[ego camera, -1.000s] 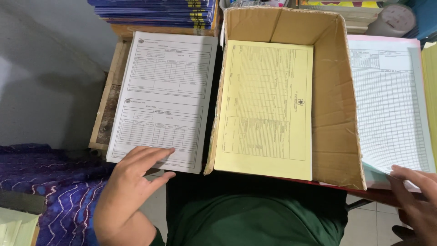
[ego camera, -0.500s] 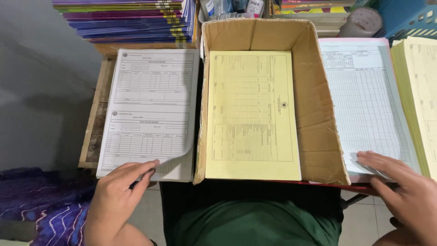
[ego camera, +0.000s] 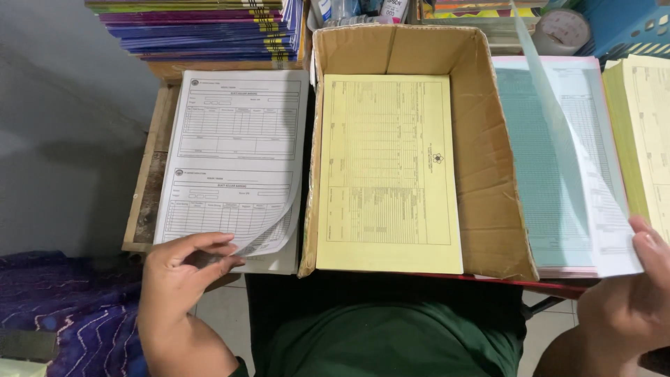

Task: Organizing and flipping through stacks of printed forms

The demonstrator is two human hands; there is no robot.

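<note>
Left hand (ego camera: 185,269) pinches the near right corner of the top white form sheet (ego camera: 237,164), thumb and forefinger curling it up off its stack at the left of the table. Over on the right, the right hand (ego camera: 638,293) grips the near edge of a thin printed sheet (ego camera: 579,174), peeling it high off the pale green ruled pile (ego camera: 534,174) so it stands almost on edge. Between them sits an open cardboard box (ego camera: 488,167) holding a yellow form (ego camera: 387,167) lying flat inside. This paper looks light, floppy and easy to crease or tear, so a corner pinch seems safest. Coloured books (ego camera: 202,31) are stacked beyond.
</note>
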